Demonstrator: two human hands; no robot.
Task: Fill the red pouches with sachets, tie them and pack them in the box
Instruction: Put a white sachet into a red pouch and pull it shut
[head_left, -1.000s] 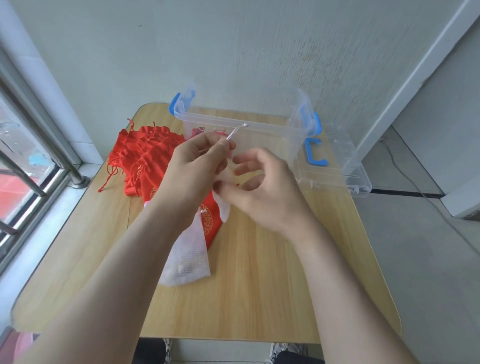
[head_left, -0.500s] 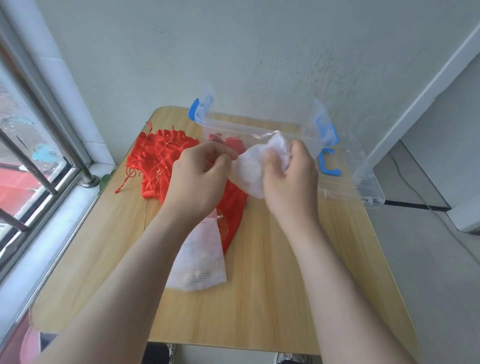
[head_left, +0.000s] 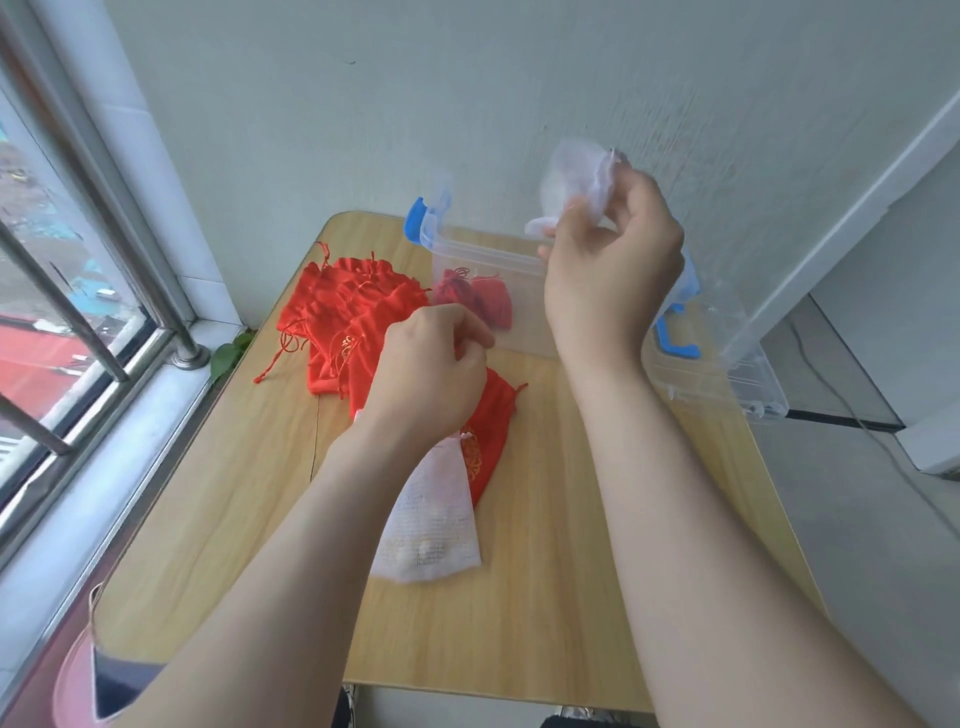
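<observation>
Sachet (head_left: 574, 179) in rt fingers (head_left: 632, 189)

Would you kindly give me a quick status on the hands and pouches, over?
Right hand raised, gripping crumpled white bag above box. Left hand curled low over red pouch, grip unclear. White sachet lies against it; box open.

Pale plaster wall (head_left: 467, 104) at the far side. Window (head_left: 47, 322) on the left with metal bars (head_left: 78, 332) and a white sill (head_left: 104, 467) — daylight coming in. Light wood surface (head_left: 545, 597) against the wall. Grey floor (head_left: 857, 545) on the right — dark cable (head_left: 836, 400) lying across it.
</observation>
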